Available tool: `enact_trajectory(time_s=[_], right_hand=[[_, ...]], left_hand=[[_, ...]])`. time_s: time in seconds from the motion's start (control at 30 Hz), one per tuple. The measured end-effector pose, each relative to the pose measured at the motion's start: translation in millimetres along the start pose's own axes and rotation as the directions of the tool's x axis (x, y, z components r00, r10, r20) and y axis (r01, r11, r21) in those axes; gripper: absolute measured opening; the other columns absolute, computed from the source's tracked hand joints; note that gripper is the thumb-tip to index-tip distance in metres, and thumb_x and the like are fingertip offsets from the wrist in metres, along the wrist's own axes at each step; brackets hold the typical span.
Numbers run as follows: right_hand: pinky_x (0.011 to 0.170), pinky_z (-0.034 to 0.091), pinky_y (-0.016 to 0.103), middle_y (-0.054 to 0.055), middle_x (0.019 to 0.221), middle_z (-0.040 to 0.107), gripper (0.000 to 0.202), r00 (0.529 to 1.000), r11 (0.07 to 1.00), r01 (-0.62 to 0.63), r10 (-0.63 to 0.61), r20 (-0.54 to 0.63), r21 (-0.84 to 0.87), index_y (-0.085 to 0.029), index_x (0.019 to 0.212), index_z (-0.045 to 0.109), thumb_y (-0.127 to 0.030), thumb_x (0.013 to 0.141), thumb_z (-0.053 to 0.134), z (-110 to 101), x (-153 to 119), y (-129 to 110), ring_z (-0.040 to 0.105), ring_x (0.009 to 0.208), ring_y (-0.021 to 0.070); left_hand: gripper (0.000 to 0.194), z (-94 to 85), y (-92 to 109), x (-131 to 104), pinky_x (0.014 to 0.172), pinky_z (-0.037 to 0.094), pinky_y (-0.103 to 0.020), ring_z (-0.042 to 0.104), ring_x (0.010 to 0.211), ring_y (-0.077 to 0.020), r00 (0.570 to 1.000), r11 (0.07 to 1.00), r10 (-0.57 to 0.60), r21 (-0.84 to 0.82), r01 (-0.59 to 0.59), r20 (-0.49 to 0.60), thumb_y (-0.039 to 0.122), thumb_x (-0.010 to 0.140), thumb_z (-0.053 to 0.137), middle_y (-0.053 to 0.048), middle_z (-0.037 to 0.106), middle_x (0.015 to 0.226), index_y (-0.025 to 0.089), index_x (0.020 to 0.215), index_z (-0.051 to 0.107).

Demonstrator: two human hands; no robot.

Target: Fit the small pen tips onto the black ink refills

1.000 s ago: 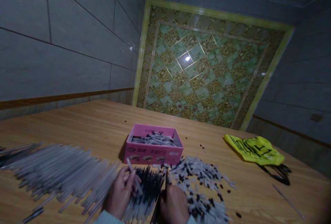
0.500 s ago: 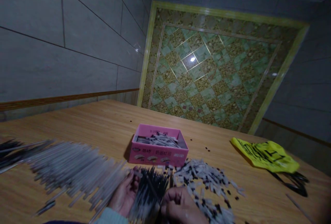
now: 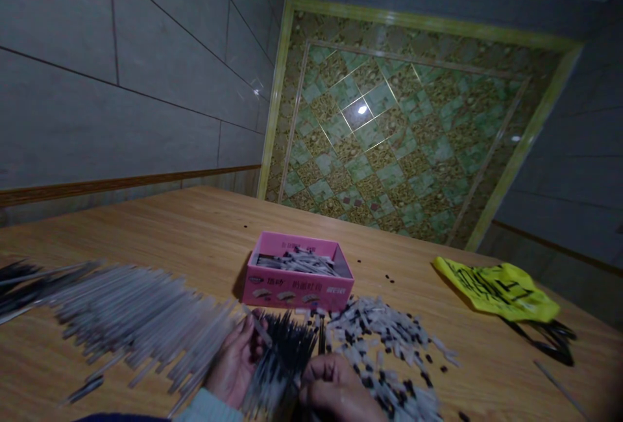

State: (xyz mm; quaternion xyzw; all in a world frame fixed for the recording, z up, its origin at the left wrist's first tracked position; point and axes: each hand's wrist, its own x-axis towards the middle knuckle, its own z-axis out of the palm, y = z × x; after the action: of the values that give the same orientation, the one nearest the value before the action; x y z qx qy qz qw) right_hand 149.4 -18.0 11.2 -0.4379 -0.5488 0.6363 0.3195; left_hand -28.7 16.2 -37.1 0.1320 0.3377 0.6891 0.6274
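My left hand (image 3: 238, 356) is closed, a thin translucent tube (image 3: 261, 331) between its thumb and fingers. Just right of it, my right hand (image 3: 335, 386) has its fingers curled in; whatever they hold is hidden. Between the hands lies a bundle of thin black sticks (image 3: 289, 344) with pale lower ends. Behind them stands an open pink box (image 3: 298, 291) with many small grey-white pieces inside. A wide pile of clear tubes (image 3: 131, 318) is left of my left hand. Small white and black pieces (image 3: 379, 328) are scattered beside my right hand.
Dark sticks (image 3: 29, 289) lie at the table's far left. On the right are a yellow bag (image 3: 501, 292) with black handles and a single thin stick (image 3: 559, 386). Tiled walls rise behind and to the left of the wooden table (image 3: 195, 221).
The tube in my left hand now shows more clearly, slanting up and left from the fingers. My right hand has shifted very slightly left. The whole view has moved slightly.
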Motion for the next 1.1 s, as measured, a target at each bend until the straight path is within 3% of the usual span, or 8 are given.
enact_trajectory(time_s=[0.2,0.37,0.47,0.57,0.67,0.77,0.87,1.1], right_hand=[[0.028,0.016,0.016,-0.008,0.030,0.038,0.013,0.998,0.996,0.005,-0.010,-0.056,-0.093,-0.018,0.042,0.046,-0.017,0.055,0.047,0,-3,-5,0.028,0.026,0.0043],[0.031,0.020,0.016,-0.006,0.034,0.043,0.029,0.985,0.989,0.099,-0.112,-0.129,-0.109,-0.017,0.046,0.047,-0.034,0.066,0.058,-4,4,-5,0.033,0.029,0.0047],[0.035,0.023,0.017,-0.005,0.041,0.046,0.036,0.924,0.967,0.229,-0.251,-0.289,-0.109,-0.015,0.058,0.052,-0.049,0.069,0.059,-23,9,-10,0.035,0.034,0.0053],[0.037,0.025,0.018,-0.006,0.046,0.044,0.033,0.818,0.927,0.270,-0.363,-0.447,-0.259,-0.016,0.068,0.054,-0.048,0.073,0.054,-50,12,-12,0.034,0.036,0.0063],[0.044,0.033,0.021,-0.003,0.051,0.049,0.021,0.754,0.849,0.179,-0.443,-0.485,-0.497,-0.016,0.067,0.054,-0.036,0.074,0.051,-74,15,-6,0.043,0.045,0.0104],[0.053,0.035,0.023,0.000,0.056,0.057,0.006,0.733,0.803,0.120,-0.468,-0.494,-0.583,-0.016,0.058,0.056,-0.019,0.063,0.057,-85,17,7,0.052,0.057,0.0148],[0.053,0.032,0.023,0.001,0.056,0.060,0.005,0.736,0.748,-0.002,-0.449,-0.507,-0.664,-0.017,0.054,0.060,-0.013,0.057,0.058,-82,19,22,0.054,0.059,0.0160],[0.061,0.033,0.024,0.005,0.076,0.066,0.012,0.752,0.391,-0.285,-0.476,-0.457,-0.875,-0.021,0.070,0.067,-0.016,0.067,0.056,-59,23,40,0.060,0.074,0.0187]], left_hand=[[0.022,5.0,-7,-8,0.043,0.044,-0.016,0.059,0.053,-0.0089,0.992,0.994,0.005,0.105,-0.018,0.124,0.022,0.071,0.066,-0.001,0.066,0.066,0.013,0.089,0.057],[0.014,16.4,-20,-18,0.045,0.049,-0.018,0.062,0.049,-0.0100,0.973,0.980,-0.190,0.093,0.178,0.133,0.009,0.071,0.063,-0.004,0.068,0.063,0.012,0.084,0.058],[0.010,26.3,-26,-15,0.047,0.052,-0.017,0.064,0.050,-0.0096,0.968,0.969,-0.242,-0.045,0.245,0.065,0.001,0.076,0.053,-0.006,0.069,0.063,0.010,0.078,0.058],[0.016,35.2,-29,-11,0.049,0.054,-0.017,0.066,0.053,-0.0108,0.964,0.957,-0.259,-0.119,0.264,0.053,-0.002,0.078,0.049,-0.006,0.070,0.062,0.010,0.073,0.058],[0.021,37.0,-33,-8,0.051,0.055,-0.017,0.067,0.056,-0.0118,0.961,0.951,-0.269,-0.139,0.274,0.057,-0.004,0.079,0.046,-0.006,0.070,0.062,0.010,0.071,0.059],[0.024,30.2,-37,-4,0.051,0.056,-0.018,0.068,0.058,-0.0121,0.955,0.935,-0.293,-0.195,0.295,0.038,-0.004,0.080,0.044,-0.005,0.071,0.063,0.011,0.072,0.061],[0.027,20.9,-37,0,0.050,0.057,-0.019,0.068,0.059,-0.0127,0.947,0.922,-0.312,-0.218,0.320,0.072,-0.005,0.079,0.044,-0.004,0.072,0.067,0.013,0.073,0.063],[0.028,14.0,-35,-3,0.050,0.056,-0.017,0.068,0.058,-0.0120,0.927,0.905,-0.366,-0.200,0.375,0.083,-0.008,0.066,0.059,0.001,0.073,0.069,0.018,0.071,0.067]])
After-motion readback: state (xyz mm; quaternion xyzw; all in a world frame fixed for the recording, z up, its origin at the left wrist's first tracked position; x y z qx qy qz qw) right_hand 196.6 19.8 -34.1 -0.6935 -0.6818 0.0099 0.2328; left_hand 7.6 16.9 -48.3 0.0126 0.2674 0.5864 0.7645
